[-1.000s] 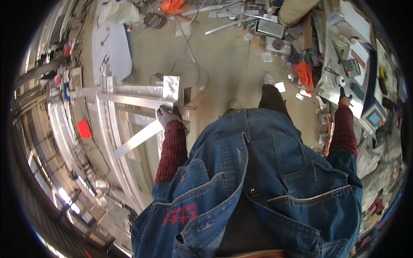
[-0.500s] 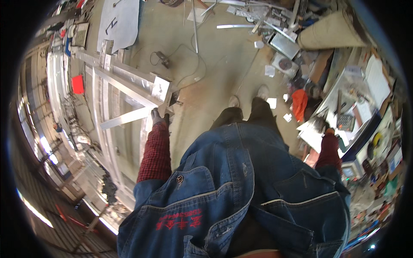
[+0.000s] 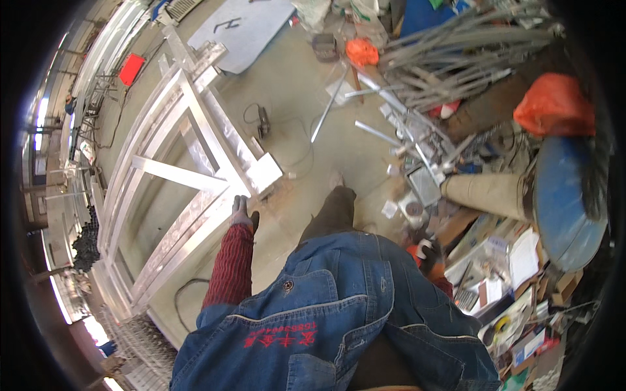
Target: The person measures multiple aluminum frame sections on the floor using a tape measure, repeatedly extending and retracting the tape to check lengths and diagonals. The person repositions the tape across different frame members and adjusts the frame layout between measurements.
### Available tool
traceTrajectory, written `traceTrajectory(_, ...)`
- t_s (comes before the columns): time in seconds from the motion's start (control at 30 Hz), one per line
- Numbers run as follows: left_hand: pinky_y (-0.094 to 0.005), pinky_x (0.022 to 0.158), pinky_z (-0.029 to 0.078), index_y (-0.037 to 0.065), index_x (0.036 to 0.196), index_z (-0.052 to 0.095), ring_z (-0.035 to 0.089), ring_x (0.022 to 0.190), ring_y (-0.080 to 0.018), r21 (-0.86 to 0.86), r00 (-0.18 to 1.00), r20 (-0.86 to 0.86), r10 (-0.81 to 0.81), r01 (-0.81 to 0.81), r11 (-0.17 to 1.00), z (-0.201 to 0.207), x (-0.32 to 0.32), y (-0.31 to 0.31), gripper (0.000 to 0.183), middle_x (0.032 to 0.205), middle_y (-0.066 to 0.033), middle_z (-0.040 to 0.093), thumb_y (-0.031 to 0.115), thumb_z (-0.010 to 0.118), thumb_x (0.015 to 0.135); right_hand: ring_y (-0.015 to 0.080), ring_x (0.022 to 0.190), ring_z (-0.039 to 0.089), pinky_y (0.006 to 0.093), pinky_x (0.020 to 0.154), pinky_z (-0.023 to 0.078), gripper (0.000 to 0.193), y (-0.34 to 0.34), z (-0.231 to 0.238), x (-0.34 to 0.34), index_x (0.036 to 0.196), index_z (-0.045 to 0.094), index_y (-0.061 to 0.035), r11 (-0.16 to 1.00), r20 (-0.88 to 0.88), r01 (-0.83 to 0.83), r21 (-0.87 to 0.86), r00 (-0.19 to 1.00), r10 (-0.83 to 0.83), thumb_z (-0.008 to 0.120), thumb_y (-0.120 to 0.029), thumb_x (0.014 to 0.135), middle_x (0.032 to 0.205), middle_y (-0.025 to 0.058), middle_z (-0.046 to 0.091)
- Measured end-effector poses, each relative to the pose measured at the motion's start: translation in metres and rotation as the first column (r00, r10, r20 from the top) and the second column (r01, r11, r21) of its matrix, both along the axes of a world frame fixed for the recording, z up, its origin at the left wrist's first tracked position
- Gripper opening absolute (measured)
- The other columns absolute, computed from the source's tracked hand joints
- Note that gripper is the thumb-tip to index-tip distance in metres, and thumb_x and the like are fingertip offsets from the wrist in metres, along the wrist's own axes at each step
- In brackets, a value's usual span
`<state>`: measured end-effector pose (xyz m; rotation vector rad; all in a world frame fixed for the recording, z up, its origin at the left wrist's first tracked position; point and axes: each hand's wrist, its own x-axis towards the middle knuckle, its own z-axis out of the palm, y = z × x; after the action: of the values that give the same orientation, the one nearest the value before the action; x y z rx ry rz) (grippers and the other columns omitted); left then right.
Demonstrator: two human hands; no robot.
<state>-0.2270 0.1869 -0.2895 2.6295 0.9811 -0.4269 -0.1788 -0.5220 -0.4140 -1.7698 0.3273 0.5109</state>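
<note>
My left hand [image 3: 242, 214], in a grey glove, rests at the near corner of a large welded metal frame [image 3: 175, 174]. Its fingers stretch out along the pale metal and the thumb stands apart, so the hand is open. The frame is made of silvery square tubes with slanted braces, and a flat square plate [image 3: 266, 173] sits at its end. My right hand [image 3: 428, 253], in a dark glove with orange and white on it, is close to my right side, just left of a cluttered worktop. Blur hides how its fingers lie and whether they hold anything.
A corded power tool [image 3: 263, 122] lies on the floor beyond the frame, its cable looping around. Metal offcuts [image 3: 417, 133] and long strips are heaped at the upper right. A tan cylinder [image 3: 486, 194] and a blue round-topped object [image 3: 568, 202] stand at the right, above the cluttered worktop [image 3: 499, 306].
The view has turned, with the frame now larger and angled differently. My right hand has come from over the worktop towards my body. My left hand stays at the frame's corner, its fingers straighter.
</note>
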Motion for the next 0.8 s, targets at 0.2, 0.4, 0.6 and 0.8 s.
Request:
traceTrajectory(0.2, -0.0447, 0.112, 0.046, 0.005, 0.148, 0.052, 0.052, 0.136, -0.0399, -0.270, 0.930, 0.313, 0.192, -0.107, 0.957, 0.028, 0.097, -0.052, 0.071, 0.153, -0.0218, 0.048, 0.040, 0.074, 0.090, 0.0242, 0.115, 0.066, 0.0373, 0.091, 0.058, 0.078, 0.298, 0.142, 0.231, 0.153, 0.041, -0.0060, 0.737, 0.183, -0.650, 0.184, 0.759, 0.625, 0.079, -0.022, 0.087, 0.141, 0.0154, 0.058)
traceTrajectory(0.4, -0.0383, 0.102, 0.054, 0.003, 0.136, 0.061, 0.063, 0.123, -0.0233, -0.386, 0.723, 0.664, -0.193, 0.552, 0.739, 0.078, 0.176, -0.051, 0.050, 0.134, -0.0114, 0.064, 0.032, 0.070, 0.097, 0.0372, 0.118, 0.063, 0.0432, 0.097, 0.055, 0.094, 0.496, 0.258, 0.288, 0.153, 0.041, -0.0060, 0.294, 0.598, -0.868, -0.401, -0.005, 0.801, 0.089, -0.029, 0.075, 0.138, 0.0233, 0.056)
traceTrajectory(0.6, -0.0322, 0.104, 0.050, 0.001, 0.136, 0.058, 0.063, 0.118, -0.0177, -0.962, 0.620, 0.233, 0.750, 0.261, 0.083, 0.124, 0.141, -0.003, 0.043, 0.124, -0.0092, 0.067, 0.021, 0.063, 0.099, 0.0355, 0.130, 0.055, 0.0462, 0.105, 0.050, 0.083, 0.592, 0.274, 0.282, 0.150, 0.044, -0.0062, 0.124, 0.563, -0.965, -0.233, -0.030, 0.826, 0.084, -0.035, 0.083, 0.147, 0.0231, 0.048)
traceTrajectory(0.8, -0.0347, 0.102, 0.049, 0.000, 0.140, 0.055, 0.063, 0.117, -0.0196, -0.839, 0.225, 0.215, 0.950, 0.540, 0.062, 0.119, 0.103, -0.007, 0.048, 0.125, -0.0100, 0.067, 0.017, 0.060, 0.095, 0.0265, 0.126, 0.058, 0.0420, 0.104, 0.050, 0.059, 0.675, 0.266, 0.279, 0.148, 0.050, -0.0053, -0.394, 0.403, -0.912, 0.112, -0.321, 0.857, 0.070, -0.027, 0.098, 0.142, 0.0158, 0.056)
